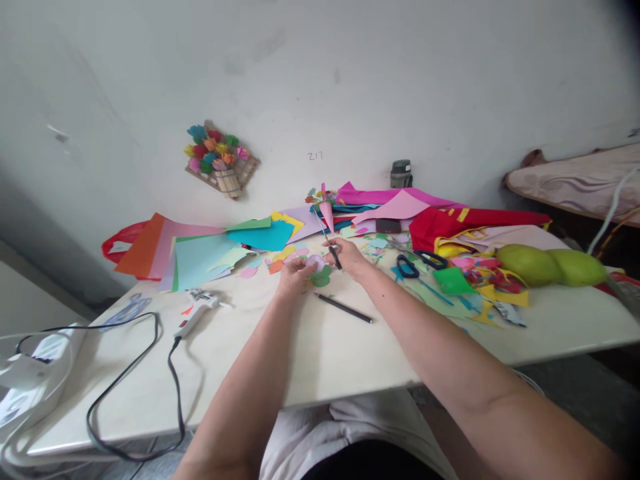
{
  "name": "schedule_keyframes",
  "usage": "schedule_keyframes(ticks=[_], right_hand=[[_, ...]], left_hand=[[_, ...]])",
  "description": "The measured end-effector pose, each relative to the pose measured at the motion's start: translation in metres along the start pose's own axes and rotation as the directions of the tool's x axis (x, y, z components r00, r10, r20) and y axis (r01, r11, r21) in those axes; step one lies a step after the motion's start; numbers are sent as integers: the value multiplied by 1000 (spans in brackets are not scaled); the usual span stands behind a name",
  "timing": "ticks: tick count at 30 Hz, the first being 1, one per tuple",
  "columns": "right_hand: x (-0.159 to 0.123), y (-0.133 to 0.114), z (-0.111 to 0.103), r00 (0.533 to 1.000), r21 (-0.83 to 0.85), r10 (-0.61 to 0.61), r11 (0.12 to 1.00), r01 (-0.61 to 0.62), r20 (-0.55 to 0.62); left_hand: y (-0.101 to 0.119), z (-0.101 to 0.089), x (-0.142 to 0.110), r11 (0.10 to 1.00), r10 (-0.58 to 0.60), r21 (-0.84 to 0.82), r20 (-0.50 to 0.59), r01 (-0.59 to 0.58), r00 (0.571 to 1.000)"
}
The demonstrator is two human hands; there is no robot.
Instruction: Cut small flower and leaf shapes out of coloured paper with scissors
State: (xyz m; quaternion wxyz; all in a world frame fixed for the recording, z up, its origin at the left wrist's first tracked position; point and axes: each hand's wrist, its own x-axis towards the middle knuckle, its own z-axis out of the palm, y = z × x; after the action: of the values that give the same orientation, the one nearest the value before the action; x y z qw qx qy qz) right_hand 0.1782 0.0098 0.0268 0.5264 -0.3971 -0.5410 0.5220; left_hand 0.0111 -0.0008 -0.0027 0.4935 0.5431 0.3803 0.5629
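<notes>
My left hand (296, 273) is closed in a pinch on a small pale pink paper piece (315, 262), over a green paper cutout (321, 277) lying on the table. My right hand (349, 257) is closed on a thin dark stick (331, 248) that slants up and away; its far end reaches a pink paper cone (327, 213) with small coloured paper flowers. The two hands are close together, almost touching, at the middle of the white table (320, 353). A black pencil (344, 309) lies just in front of them.
Coloured paper sheets (210, 257) and scraps spread across the back. A white glue gun (198, 311) with a black cord (125, 393) lies left. Blue scissors (407, 267), a red bag (465, 223) and a green gourd (550, 265) sit right. A paper flower basket (220, 160) hangs on the wall.
</notes>
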Motion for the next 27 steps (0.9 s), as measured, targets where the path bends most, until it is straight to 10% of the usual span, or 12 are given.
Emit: schedule_keyframes(ticks=[27], right_hand=[[-8, -1, 7, 994, -153, 88, 985, -76, 71]], left_hand=[[6, -5, -4, 985, -71, -165, -103, 54, 992]])
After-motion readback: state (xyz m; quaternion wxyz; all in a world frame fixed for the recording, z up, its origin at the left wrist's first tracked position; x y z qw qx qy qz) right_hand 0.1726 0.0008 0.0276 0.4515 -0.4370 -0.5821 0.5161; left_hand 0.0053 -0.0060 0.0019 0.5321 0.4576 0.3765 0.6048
